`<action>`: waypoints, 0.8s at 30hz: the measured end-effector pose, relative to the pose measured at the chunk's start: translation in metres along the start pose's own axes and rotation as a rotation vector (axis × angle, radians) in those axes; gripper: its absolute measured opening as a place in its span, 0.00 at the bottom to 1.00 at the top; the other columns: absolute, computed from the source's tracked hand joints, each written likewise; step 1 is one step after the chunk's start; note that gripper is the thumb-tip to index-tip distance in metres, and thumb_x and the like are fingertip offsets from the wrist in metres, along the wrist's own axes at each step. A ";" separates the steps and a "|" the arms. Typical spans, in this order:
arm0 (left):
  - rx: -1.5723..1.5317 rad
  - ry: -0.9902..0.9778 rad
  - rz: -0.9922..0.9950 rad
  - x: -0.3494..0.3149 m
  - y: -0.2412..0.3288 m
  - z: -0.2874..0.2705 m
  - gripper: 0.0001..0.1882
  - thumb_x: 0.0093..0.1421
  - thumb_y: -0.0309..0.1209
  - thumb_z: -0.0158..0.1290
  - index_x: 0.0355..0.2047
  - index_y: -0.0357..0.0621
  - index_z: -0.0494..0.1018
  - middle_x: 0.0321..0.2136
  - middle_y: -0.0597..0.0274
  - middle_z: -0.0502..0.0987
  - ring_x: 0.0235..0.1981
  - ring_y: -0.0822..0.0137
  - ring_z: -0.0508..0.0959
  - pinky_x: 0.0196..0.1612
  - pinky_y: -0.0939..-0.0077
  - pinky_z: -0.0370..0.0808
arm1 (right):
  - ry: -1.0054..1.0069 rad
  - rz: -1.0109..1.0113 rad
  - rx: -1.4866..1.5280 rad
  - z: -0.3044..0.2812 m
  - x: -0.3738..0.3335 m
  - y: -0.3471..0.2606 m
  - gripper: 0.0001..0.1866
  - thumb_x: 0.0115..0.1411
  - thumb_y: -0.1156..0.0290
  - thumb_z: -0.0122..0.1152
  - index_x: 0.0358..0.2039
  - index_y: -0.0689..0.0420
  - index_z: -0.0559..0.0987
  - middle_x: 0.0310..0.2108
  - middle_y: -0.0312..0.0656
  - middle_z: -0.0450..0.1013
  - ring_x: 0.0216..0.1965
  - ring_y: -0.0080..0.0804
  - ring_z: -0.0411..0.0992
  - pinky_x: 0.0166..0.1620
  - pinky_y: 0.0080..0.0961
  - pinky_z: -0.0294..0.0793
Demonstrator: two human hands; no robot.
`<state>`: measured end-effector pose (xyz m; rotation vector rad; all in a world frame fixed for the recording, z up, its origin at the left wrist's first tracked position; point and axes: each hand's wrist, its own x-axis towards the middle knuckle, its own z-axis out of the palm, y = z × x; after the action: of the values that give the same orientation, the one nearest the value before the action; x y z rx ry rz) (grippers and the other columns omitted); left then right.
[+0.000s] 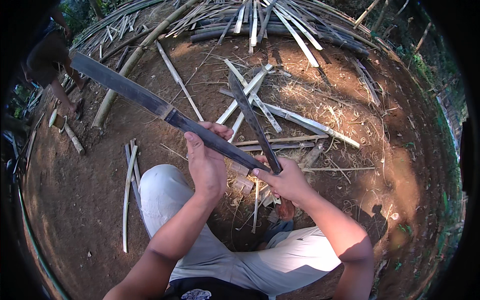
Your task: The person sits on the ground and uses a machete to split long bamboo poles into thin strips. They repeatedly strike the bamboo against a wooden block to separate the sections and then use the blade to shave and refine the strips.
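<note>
A long, dark-skinned bamboo slat [145,101] slants across the view from upper left, with a raised node near its middle. My left hand [207,167] is closed around its lower half, thumb on the near side and fingertips beyond the far edge. My right hand [287,182] grips a machete [252,117], its dark blade pointing up and away and its reddish-brown handle end showing below the fist. The slat's lower end reaches my right hand, close under the thumb, and crosses near the base of the blade.
Split bamboo strips [300,120] lie crossed on the dirt ahead among curled shavings [345,112]. Two strips [130,195] rest beside my left knee. A large pile of bamboo poles [225,32] spans the back. At far left, a person [52,60] stands near a thick pole [120,85].
</note>
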<state>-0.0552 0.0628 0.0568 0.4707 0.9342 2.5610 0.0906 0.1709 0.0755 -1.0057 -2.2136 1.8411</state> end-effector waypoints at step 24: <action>2.127 -0.960 -0.257 0.020 0.194 -0.022 0.23 0.60 0.47 0.59 0.47 0.45 0.71 0.31 0.55 0.78 0.36 0.56 0.80 0.44 0.58 0.74 | 0.257 -0.376 -0.402 -0.115 0.039 0.010 0.14 0.55 0.74 0.70 0.41 0.61 0.80 0.26 0.34 0.72 0.24 0.18 0.65 0.28 0.20 0.65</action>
<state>-0.1264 -0.0773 0.1738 1.5233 2.3993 -0.0218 0.1176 0.2897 0.0840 -0.7498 -2.4455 1.0775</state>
